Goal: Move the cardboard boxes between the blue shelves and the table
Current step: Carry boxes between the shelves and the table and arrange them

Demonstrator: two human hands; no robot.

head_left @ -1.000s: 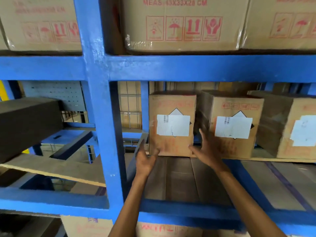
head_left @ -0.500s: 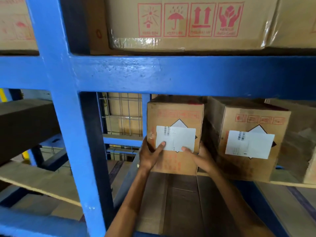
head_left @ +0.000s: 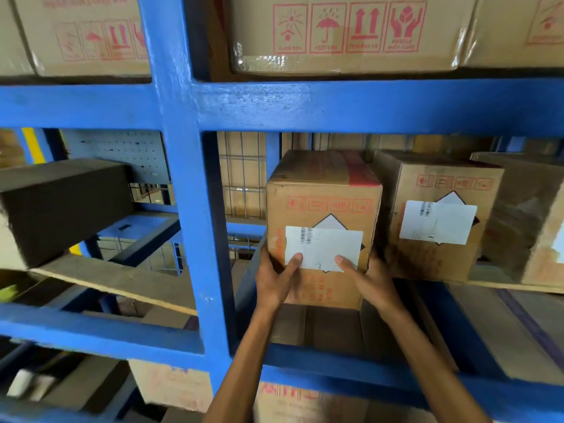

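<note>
A small cardboard box (head_left: pixel 323 196) with a white label and red handling marks is on the middle level of the blue shelves (head_left: pixel 183 111), drawn forward of its neighbours. My left hand (head_left: pixel 273 282) grips its lower left corner, thumb on the label. My right hand (head_left: pixel 370 280) grips its lower right corner, thumb on the front face. Both hands hold the box from either side. A second labelled box (head_left: pixel 439 215) stands just to its right, and part of a third (head_left: pixel 537 218) shows at the frame's right edge.
Large cartons (head_left: pixel 345 32) fill the upper level. A thick blue upright (head_left: pixel 195 239) stands just left of my left arm. Flat cardboard sheets (head_left: pixel 332 328) line the shelf floor. A dark box (head_left: pixel 61 206) sits in the left bay. More cartons (head_left: pixel 174 386) sit below.
My hands went from reaching toward the box to gripping its lower corners. The box has come forward, away from the neighbouring box, and its top face now shows.
</note>
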